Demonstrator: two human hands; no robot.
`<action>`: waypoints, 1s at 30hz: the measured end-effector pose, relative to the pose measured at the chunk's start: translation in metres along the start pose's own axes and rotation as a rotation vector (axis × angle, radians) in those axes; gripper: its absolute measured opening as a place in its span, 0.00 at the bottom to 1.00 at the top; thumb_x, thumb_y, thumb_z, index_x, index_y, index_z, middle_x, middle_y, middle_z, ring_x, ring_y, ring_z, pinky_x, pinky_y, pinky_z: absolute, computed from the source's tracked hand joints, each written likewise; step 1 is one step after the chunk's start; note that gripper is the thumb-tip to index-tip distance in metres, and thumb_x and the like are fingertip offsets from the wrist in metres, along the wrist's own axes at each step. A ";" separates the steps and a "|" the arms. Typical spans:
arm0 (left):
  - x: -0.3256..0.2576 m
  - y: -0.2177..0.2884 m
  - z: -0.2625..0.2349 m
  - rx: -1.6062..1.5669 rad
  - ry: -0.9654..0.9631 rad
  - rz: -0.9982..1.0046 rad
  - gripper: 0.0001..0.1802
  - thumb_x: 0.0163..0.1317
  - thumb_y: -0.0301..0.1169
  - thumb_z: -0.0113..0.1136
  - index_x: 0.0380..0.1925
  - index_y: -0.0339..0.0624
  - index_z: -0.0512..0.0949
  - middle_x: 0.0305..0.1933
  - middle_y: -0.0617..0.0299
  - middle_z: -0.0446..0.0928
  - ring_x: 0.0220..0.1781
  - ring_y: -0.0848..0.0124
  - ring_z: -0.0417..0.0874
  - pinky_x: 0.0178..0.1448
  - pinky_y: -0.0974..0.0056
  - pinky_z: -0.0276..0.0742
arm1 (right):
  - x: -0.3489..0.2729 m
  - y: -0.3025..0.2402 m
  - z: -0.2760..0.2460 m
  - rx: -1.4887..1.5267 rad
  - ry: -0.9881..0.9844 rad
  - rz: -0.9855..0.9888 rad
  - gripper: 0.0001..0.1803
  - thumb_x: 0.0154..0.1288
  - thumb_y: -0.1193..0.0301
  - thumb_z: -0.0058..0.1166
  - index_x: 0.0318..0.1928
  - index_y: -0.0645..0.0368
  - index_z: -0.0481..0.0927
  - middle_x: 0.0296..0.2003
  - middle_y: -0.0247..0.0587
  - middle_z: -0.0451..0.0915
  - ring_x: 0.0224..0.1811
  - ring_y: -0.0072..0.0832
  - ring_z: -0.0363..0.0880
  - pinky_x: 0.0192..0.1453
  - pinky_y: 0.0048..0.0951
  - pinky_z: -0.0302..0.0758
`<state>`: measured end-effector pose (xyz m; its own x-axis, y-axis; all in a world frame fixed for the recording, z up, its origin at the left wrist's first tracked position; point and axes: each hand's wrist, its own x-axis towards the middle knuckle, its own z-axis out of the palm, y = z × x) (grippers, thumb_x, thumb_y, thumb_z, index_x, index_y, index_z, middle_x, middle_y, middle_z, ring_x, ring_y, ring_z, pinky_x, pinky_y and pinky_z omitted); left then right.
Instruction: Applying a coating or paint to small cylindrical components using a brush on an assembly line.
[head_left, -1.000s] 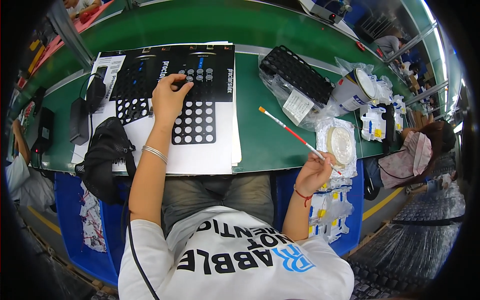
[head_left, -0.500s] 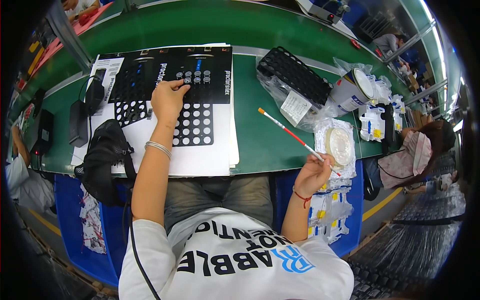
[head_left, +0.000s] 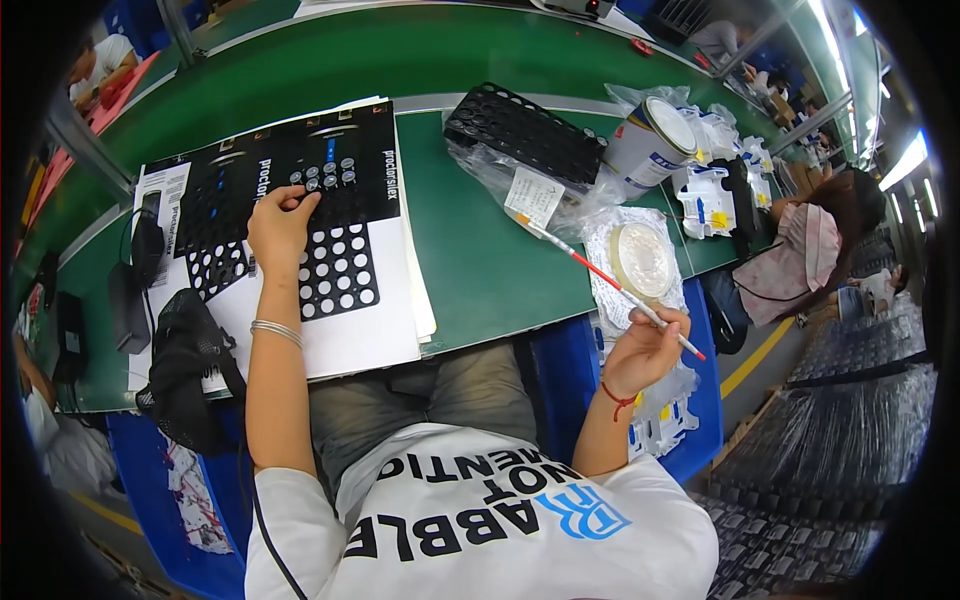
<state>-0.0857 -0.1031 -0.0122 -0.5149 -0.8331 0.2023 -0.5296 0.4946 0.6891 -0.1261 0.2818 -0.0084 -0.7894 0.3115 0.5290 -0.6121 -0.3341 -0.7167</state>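
Observation:
My left hand (head_left: 278, 232) reaches over a black printed sheet (head_left: 362, 200), thumb and fingers pinched at a group of small round glossy pieces (head_left: 331, 171). Whatever the pinch holds is too small to make out. Just below that hand lies a black plate with rows of round holes (head_left: 371, 280), white showing through them. My right hand (head_left: 645, 355) grips a thin paintbrush (head_left: 608, 280) with a red and white handle, its tan bristles pointing up and left. Beside the brush, a shallow round dish (head_left: 617, 262) with pale contents rests on crumpled wrapping.
Black perforated trays (head_left: 520, 135) in clear plastic lie beyond the brush, next to a white-grey can (head_left: 650, 150). White plastic parts (head_left: 708, 200) stand at the right. A black mesh bag (head_left: 190, 370) sits at the front left edge. Blue bins (head_left: 690, 440) flank my lap. Other people sit nearby.
The whole view has shifted, so the table's things appear farther left. My left hand stays at the round pieces. My right hand, with the brush, has moved slightly right relative to the dish.

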 end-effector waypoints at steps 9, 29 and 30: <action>-0.001 0.003 0.001 -0.008 -0.004 0.007 0.14 0.43 0.39 0.66 0.31 0.47 0.81 0.27 0.67 0.77 0.31 0.70 0.78 0.36 0.67 0.72 | 0.004 -0.009 -0.004 -0.053 0.096 -0.014 0.13 0.64 0.66 0.35 0.32 0.62 0.69 0.27 0.41 0.72 0.27 0.23 0.70 0.35 0.22 0.68; 0.000 0.000 -0.002 -0.013 -0.005 0.007 0.14 0.42 0.38 0.66 0.30 0.45 0.81 0.28 0.65 0.77 0.31 0.70 0.78 0.37 0.68 0.72 | 0.002 -0.007 -0.004 -0.081 0.128 -0.015 0.12 0.65 0.66 0.35 0.32 0.61 0.69 0.27 0.40 0.71 0.27 0.21 0.69 0.33 0.20 0.68; 0.001 0.000 -0.003 -0.010 -0.002 0.007 0.14 0.42 0.38 0.66 0.30 0.45 0.81 0.28 0.65 0.77 0.31 0.70 0.78 0.37 0.68 0.72 | 0.003 -0.007 -0.003 -0.088 0.124 -0.018 0.12 0.65 0.66 0.35 0.32 0.61 0.69 0.27 0.40 0.71 0.27 0.21 0.70 0.33 0.20 0.68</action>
<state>-0.0846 -0.1044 -0.0100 -0.5198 -0.8292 0.2055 -0.5191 0.4976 0.6949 -0.1244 0.2878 -0.0036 -0.7630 0.4259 0.4862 -0.6156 -0.2498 -0.7474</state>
